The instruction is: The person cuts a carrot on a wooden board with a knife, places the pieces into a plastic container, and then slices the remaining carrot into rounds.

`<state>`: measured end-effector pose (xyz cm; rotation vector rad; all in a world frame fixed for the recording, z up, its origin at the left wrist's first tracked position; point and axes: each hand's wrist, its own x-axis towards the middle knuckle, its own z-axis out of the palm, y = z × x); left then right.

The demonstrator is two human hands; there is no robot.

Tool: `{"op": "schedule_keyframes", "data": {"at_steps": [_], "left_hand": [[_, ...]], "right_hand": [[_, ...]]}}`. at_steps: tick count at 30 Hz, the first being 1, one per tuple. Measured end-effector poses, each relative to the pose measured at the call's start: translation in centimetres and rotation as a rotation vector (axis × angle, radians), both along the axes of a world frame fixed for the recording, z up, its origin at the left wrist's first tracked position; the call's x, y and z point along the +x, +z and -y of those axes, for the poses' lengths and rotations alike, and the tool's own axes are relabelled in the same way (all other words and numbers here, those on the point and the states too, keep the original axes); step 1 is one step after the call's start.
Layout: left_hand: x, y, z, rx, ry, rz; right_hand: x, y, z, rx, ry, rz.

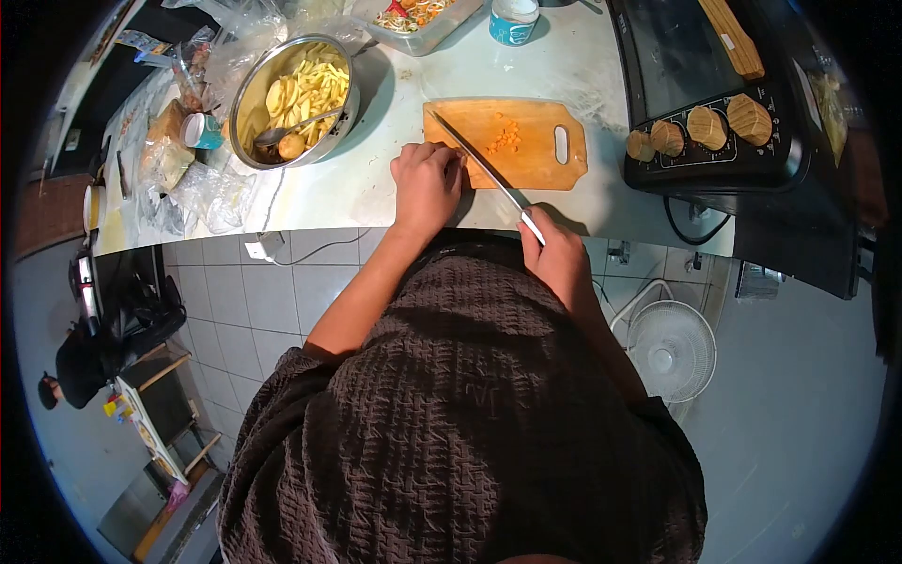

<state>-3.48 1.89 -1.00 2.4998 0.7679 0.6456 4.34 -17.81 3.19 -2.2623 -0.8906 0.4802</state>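
A wooden cutting board (545,141) lies near the counter's front edge, with small diced orange pieces (505,137), perhaps carrot, in its middle. My right hand (556,256) is closed around the white handle of a knife (489,171). Its blade slants up and left across the board, the tip near the upper left corner. At the board's lower left corner rests my left hand (427,188), fingers curled in beside the blade. Whatever those fingers hold, if anything, is hidden beneath them.
Left of the board stands a steel bowl (353,103) of pale cut strips with a spoon (291,130). Behind are a plastic container (427,39) of shredded vegetables and a blue-white tub (513,23). A black toaster oven (719,169) is at right, plastic bags (211,193) at left.
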Motion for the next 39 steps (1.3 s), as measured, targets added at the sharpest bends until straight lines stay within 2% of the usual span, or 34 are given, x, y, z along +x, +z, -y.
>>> {"op": "schedule_keyframes", "data": {"at_steps": [11, 19, 24, 30, 39], "left_hand": [[0.1, -0.2, -0.2, 0.003, 0.006, -0.011], [-0.2, 0.6, -0.8, -0.044, 0.051, -0.077], [0.0, 0.0, -0.9, 0.021, 0.002, 0.008], [0.3, 0.4, -0.7, 0.012, -0.001, -0.048], [1.3, 0.9, -0.2, -0.026, -0.031, 0.084]], "right_hand": [[0.3, -0.2, 0.2, 0.023, -0.030, -0.121], [0.3, 0.6, 0.9, 0.000, -0.032, -0.076], [0.5, 0.0, 1.0, 0.009, -0.039, -0.062], [0.8, 0.2, 1.1, 0.098, -0.061, -0.034], [2.2, -0.2, 2.2, 0.136, -0.114, 0.267]]}}
